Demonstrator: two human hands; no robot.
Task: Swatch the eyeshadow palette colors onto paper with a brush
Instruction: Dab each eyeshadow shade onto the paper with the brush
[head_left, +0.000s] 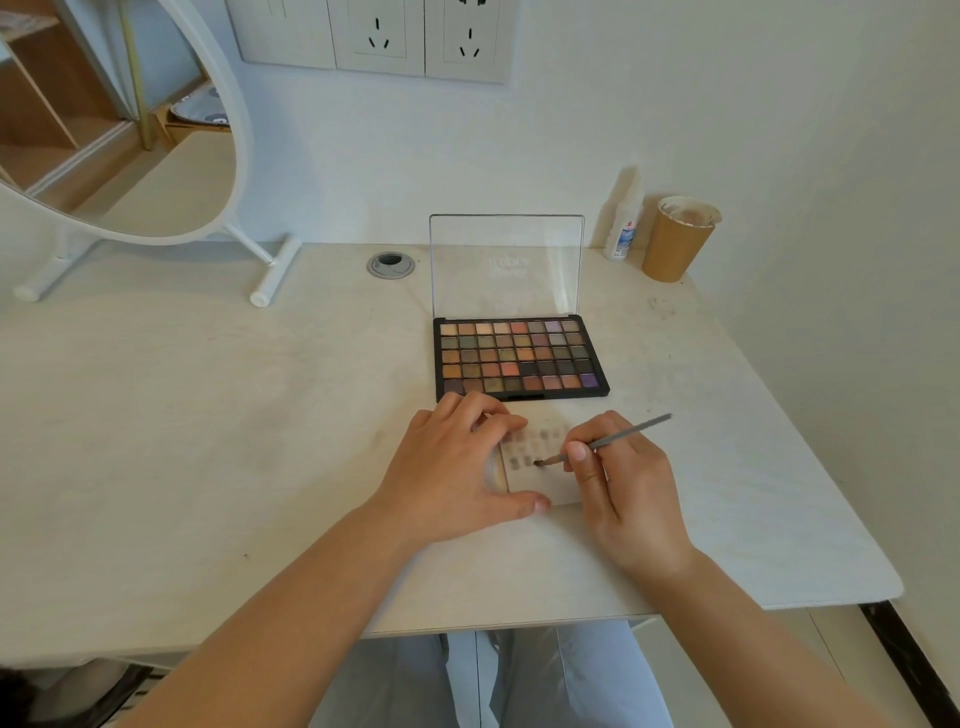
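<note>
An open eyeshadow palette (519, 358) with several coloured pans lies on the table, its clear lid standing upright behind it. Just in front of it lies a small sheet of paper (540, 480) with rows of faint swatches. My left hand (457, 473) rests on the paper's left side, fingers curled at the top edge and thumb along the bottom edge. My right hand (618, 478) pinches a thin grey brush (608, 440). The brush tip touches the paper in the second swatch row.
A round white mirror (156, 130) on a stand is at the back left. A cable grommet (390, 265) sits behind the palette. A small white bottle (623, 223) and a brown paper cup (675, 239) stand at the back right, near the wall.
</note>
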